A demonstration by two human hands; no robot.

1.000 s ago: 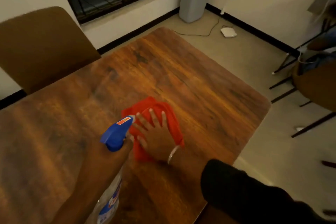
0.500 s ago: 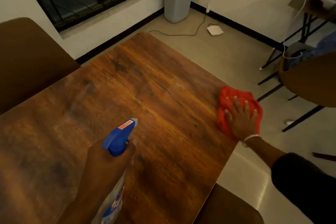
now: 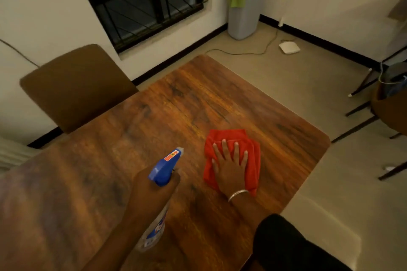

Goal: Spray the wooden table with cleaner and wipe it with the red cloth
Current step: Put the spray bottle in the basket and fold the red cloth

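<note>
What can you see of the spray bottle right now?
The spray bottle has a blue trigger head with a pale nozzle tip and a small orange-red label on top. Its clear body, with a blue, red and white label, slants down toward the camera. The left hand is wrapped round the neck and holds it above the wooden table, nozzle pointing away from the person, just left of the red cloth. The fill level cannot be judged.

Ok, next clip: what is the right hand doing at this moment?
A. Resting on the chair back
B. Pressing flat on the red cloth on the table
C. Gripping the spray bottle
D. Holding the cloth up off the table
B: the right hand lies palm down, fingers spread, on the red cloth on the wooden table; the left hand holds the spray bottle.
</note>
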